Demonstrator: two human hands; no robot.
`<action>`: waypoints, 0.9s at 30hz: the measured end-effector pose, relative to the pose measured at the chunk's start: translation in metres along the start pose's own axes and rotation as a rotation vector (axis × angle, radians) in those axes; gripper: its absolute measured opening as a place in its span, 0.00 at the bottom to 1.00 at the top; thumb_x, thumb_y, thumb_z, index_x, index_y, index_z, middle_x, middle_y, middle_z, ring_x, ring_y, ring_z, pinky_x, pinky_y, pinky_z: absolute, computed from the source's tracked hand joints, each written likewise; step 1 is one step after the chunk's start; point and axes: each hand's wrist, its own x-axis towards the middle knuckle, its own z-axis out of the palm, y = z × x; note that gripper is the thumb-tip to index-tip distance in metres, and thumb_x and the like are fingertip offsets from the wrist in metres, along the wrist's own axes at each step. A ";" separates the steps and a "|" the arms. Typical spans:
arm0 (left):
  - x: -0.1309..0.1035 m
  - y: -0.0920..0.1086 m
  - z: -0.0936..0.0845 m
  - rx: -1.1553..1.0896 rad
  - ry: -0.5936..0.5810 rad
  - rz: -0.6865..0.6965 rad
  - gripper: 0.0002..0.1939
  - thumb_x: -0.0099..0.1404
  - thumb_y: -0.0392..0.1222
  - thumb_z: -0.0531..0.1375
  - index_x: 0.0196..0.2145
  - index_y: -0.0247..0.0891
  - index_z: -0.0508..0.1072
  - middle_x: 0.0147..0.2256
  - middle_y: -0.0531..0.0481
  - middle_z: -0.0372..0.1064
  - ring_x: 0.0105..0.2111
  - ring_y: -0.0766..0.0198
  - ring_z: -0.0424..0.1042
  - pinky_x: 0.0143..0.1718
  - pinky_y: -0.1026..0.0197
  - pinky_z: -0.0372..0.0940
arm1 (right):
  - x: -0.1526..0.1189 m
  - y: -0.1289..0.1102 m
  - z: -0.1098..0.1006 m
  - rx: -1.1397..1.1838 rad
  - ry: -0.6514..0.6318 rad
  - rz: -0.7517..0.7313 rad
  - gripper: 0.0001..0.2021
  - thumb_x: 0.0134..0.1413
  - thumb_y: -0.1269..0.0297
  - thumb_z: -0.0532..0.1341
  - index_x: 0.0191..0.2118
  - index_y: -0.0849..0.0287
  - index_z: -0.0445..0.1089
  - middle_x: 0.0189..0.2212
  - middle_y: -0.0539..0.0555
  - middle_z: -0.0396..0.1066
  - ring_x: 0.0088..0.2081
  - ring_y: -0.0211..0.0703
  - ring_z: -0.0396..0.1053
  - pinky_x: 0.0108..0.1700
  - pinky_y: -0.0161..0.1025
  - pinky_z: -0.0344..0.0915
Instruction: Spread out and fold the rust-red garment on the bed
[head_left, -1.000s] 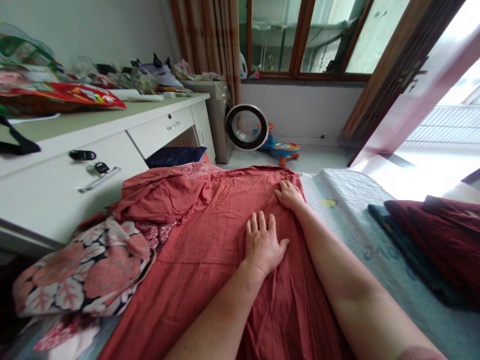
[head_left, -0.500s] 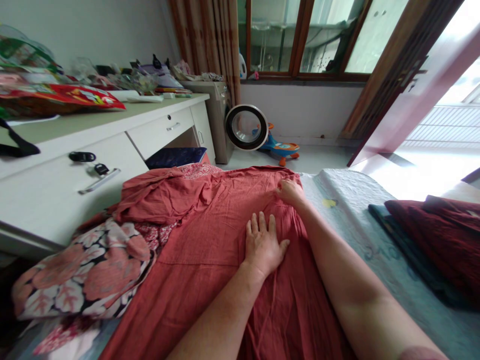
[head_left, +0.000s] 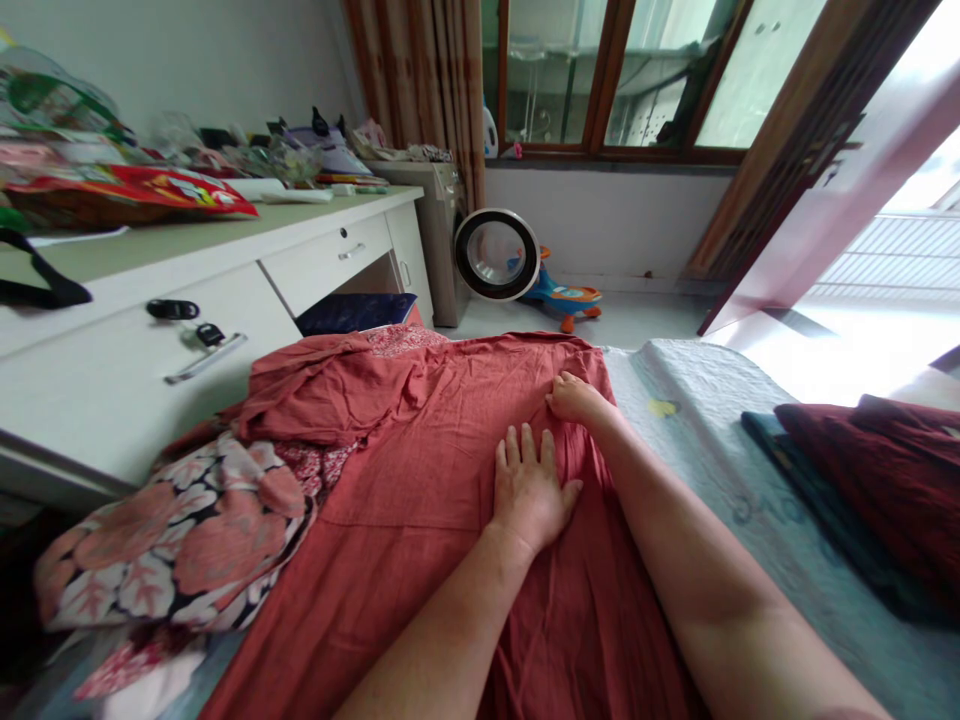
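Note:
A long red garment (head_left: 420,480), perhaps a dress, lies spread on the bed with creases and a seam across it. My left hand (head_left: 531,492) rests flat on its right half, fingers spread and thumb out to the side. Just beyond, near the garment's upper right edge, my right hand (head_left: 579,399) is closed with curled fingers on the red fabric; the fingertips are partly hidden. To the left, part of the garment is bunched up beside a floral cloth (head_left: 187,540) in pink, black and white.
The bed has a pale blue cover (head_left: 675,400). Folded dark red clothes (head_left: 870,480) lie at the right. A white desk (head_left: 217,270) with keys in its lock flanks the left. Beyond stand a washing machine with its round door (head_left: 497,255) ajar and a blue ride-on toy (head_left: 559,296).
My right hand has shifted slightly left and towards me along the garment's right side. My left hand stays flat in about the same place. The view has turned a little.

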 end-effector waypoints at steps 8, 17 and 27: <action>0.000 0.000 0.002 0.001 0.025 -0.006 0.43 0.65 0.65 0.52 0.68 0.33 0.53 0.67 0.32 0.50 0.67 0.37 0.46 0.65 0.40 0.47 | 0.000 0.004 0.013 0.099 0.041 0.149 0.29 0.67 0.51 0.46 0.67 0.61 0.53 0.70 0.64 0.44 0.69 0.60 0.42 0.66 0.54 0.46; 0.001 0.000 -0.001 -0.012 0.021 -0.008 0.43 0.65 0.64 0.53 0.68 0.34 0.53 0.67 0.31 0.49 0.67 0.37 0.47 0.65 0.41 0.47 | 0.004 0.010 0.021 0.145 0.146 0.186 0.35 0.65 0.41 0.44 0.69 0.60 0.50 0.71 0.63 0.42 0.71 0.57 0.38 0.67 0.55 0.40; 0.001 0.000 0.002 -0.034 0.038 -0.005 0.44 0.64 0.64 0.54 0.68 0.33 0.54 0.67 0.30 0.49 0.67 0.37 0.47 0.65 0.41 0.47 | 0.010 0.014 0.024 0.246 0.238 0.236 0.35 0.64 0.43 0.47 0.65 0.67 0.55 0.69 0.65 0.47 0.70 0.54 0.42 0.68 0.50 0.41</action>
